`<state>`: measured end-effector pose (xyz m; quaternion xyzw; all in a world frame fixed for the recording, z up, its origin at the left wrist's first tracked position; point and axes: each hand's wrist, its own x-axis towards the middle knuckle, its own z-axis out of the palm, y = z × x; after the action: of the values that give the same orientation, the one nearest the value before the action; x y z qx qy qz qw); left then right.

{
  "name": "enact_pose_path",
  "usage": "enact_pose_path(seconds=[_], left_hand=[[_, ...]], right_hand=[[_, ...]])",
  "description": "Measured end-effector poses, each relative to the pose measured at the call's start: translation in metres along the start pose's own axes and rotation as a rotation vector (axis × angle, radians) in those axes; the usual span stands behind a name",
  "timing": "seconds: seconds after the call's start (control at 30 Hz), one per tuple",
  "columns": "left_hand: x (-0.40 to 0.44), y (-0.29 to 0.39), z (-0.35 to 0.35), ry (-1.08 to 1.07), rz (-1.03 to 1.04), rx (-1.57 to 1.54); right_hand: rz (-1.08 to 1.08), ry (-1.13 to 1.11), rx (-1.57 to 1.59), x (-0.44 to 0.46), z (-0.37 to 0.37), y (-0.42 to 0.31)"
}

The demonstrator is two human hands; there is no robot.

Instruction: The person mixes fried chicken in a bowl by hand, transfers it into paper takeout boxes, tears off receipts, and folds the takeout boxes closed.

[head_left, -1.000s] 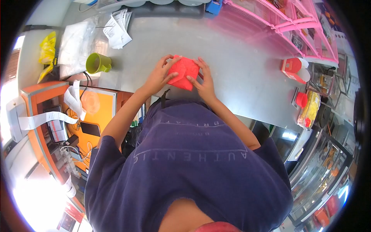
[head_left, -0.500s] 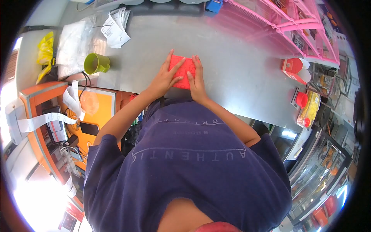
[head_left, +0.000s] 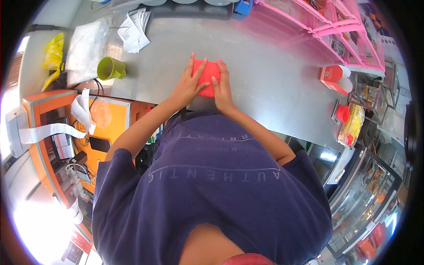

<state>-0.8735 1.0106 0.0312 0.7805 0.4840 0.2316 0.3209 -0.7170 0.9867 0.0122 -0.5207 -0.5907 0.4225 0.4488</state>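
Note:
A red, roughly square item with a creased surface [head_left: 208, 72] lies at the near part of the metal counter. My left hand [head_left: 187, 87] rests on its left side with fingers spread over it. My right hand [head_left: 223, 90] holds its right side, the thumb on top and the other fingers along the edge. Between the two hands the red item is gripped. Its underside is hidden.
On the metal counter [head_left: 274, 84] stand a green mug [head_left: 111, 69], paper slips [head_left: 134, 33], a red and white box [head_left: 335, 79] and a yellow packet [head_left: 352, 126]. A pink rack [head_left: 338, 31] is at the back right. An orange desk [head_left: 112, 117] adjoins at the left.
The red item has turned from a tilted position to nearly square with the counter edge and moved slightly away from my body. My left fingers have spread over it, and my right hand has shifted left.

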Motion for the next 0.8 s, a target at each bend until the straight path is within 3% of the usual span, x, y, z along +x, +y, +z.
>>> enact_pose_path(seconds=[0.37,0.4,0.47,0.53,0.63,0.73,0.8], left_hand=[[0.004,-0.014,-0.012,-0.037,0.084,0.105],[0.002,-0.019,-0.012,-0.009,0.078,0.16],[-0.001,-0.039,0.006,0.067,0.071,-0.023],[0.009,-0.017,-0.005,-0.076,-0.121,-0.325],[0.03,-0.017,-0.012,-0.161,-0.141,-0.289],[0.032,-0.012,-0.028,0.038,-0.092,-0.216],[0.011,-0.013,-0.035,0.577,-0.062,-0.134]], right_hand=[[0.012,0.002,-0.12,-0.009,-0.01,-0.007],[-0.059,-0.002,-0.286,-0.009,-0.015,-0.01],[-0.259,-0.027,-0.575,-0.007,-0.022,-0.022],[-0.468,-0.251,-0.727,0.002,-0.026,-0.03],[-0.475,-0.278,-0.751,0.016,-0.017,-0.026],[-0.444,-0.196,-0.706,0.022,-0.005,-0.024],[-0.405,-0.157,-0.658,0.024,-0.003,-0.029]])
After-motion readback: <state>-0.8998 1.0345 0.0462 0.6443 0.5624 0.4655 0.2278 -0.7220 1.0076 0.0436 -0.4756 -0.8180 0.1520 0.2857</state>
